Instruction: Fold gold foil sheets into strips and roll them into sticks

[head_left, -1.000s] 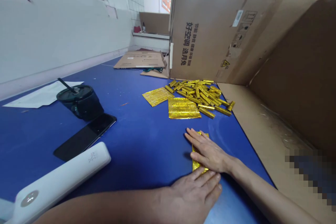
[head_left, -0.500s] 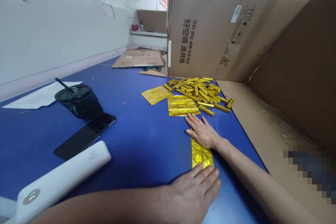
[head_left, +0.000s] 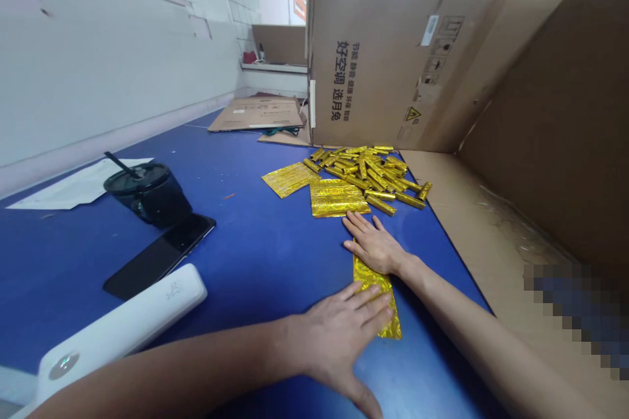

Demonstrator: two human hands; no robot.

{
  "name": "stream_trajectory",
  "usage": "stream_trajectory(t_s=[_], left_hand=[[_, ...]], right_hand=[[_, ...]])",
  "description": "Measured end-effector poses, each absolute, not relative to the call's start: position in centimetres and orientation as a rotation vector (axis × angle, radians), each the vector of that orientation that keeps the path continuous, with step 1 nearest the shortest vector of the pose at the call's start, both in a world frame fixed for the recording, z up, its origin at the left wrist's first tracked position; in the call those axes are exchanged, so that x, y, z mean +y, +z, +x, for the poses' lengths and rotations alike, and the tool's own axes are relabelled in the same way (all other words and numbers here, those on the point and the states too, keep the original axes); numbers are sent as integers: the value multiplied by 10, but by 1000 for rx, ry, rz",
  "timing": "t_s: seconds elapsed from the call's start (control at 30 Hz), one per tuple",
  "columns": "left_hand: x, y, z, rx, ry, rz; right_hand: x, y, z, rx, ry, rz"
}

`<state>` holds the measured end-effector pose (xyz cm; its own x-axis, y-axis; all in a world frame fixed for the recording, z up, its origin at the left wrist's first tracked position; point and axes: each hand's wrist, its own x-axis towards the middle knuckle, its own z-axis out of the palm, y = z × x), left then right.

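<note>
Near right table edge (head_left: 442, 236), left grip (head_left: 339, 330), right grip (head_left: 377, 249) spread over gold foil (head_left: 372, 275); phone (head_left: 160, 255) well apart.

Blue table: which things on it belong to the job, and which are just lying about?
Likely the job:
- gold foil sheet, under the left hand and right hand
- two flat gold pieces
- pile of narrow gold pieces

Likely lying about:
- dark lidded cup
- black phone
- white device
- white paper
- flat cardboard
</note>
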<state>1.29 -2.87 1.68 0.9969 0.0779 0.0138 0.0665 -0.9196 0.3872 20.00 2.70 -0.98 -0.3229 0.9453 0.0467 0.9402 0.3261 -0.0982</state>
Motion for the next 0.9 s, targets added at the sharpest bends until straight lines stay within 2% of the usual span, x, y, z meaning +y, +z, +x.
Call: stream_trajectory(t_s=[0.43, 0.6, 0.73, 0.9], left_hand=[[-47, 19, 8, 122, 64, 2787], [-49, 19, 8, 145, 56, 2783], [-48, 18, 10, 145, 86, 2798], [-47, 16, 9, 136, 58, 2825]], right_hand=[[34, -4, 202, -2270, -116, -1920], [5, 10, 182, -2259, -190, -1876], [-27, 11, 167, -2473, -49, -1657], [-11, -1, 177, -2496, 95, -1755]])
